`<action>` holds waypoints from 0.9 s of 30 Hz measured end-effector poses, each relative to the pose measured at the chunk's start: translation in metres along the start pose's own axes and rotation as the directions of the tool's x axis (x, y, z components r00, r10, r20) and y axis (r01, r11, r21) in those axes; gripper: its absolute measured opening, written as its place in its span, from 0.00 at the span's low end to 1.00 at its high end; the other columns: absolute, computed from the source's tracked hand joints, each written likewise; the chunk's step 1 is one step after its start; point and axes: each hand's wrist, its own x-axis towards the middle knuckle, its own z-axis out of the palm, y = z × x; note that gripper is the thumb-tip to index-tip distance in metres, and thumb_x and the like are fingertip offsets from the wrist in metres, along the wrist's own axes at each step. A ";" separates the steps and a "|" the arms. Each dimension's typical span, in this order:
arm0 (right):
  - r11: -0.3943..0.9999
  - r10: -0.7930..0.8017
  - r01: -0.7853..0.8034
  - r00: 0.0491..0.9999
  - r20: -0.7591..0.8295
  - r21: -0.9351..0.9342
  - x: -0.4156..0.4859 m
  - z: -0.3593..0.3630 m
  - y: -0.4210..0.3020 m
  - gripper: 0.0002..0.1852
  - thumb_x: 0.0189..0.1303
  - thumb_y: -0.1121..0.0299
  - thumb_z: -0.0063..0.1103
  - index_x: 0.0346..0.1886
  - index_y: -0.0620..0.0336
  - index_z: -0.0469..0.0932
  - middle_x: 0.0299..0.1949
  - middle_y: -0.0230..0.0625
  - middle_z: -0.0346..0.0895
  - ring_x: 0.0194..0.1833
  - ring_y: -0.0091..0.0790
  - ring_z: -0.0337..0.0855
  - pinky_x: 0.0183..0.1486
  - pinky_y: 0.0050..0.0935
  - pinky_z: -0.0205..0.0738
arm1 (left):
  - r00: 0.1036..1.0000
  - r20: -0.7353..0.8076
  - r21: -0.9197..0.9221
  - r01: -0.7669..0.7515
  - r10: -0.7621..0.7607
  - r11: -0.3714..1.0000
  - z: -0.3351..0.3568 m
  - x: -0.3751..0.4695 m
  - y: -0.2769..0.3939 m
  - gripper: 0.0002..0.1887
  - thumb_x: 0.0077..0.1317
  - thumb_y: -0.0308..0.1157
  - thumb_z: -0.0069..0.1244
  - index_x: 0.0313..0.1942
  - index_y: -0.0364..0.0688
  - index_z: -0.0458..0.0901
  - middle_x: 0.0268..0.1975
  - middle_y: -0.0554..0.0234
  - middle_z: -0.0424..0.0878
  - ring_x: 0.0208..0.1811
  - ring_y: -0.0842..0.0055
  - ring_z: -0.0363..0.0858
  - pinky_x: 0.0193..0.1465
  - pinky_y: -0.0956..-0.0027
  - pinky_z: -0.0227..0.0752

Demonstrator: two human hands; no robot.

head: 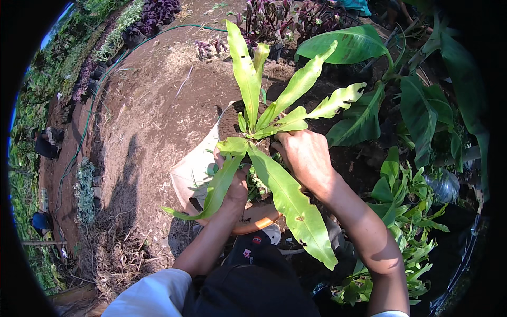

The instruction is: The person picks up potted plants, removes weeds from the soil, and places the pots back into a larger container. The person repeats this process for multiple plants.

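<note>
A strap-leaved plant (293,198), probably a bird's nest fern, spreads its yellow-green leaves in front of me. Several leaves have holes and ragged edges. Dark soil (229,126) shows around its base, inside a round pot or container whose sides the leaves partly cover. My left hand (235,184) is below the plant's base on the near left; leaves hide most of its fingers. On the right, my right hand (303,154) has its fingers curled in close to the base, their tips out of sight. What either hand grips is hidden.
A pale torn sheet or sack (188,170) lies left of the pot, and an orange-brown rim (257,226) curves near my feet. Banana leaves (344,45) reach in from the right, above leafy plants (408,214). A green hose (89,107) crosses the ground; people (47,142) are far left.
</note>
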 end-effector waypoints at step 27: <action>0.977 -0.205 0.201 0.978 0.048 0.073 -0.002 -0.009 -0.015 0.12 0.60 0.70 0.61 0.47 0.60 0.82 0.34 0.38 0.87 0.34 0.40 0.92 0.34 0.37 0.87 | 0.981 0.137 0.101 0.127 -0.141 0.987 -0.011 0.008 0.004 0.25 0.79 0.54 0.34 0.47 0.42 0.80 0.37 0.69 0.82 0.34 0.82 0.82 0.35 0.73 0.78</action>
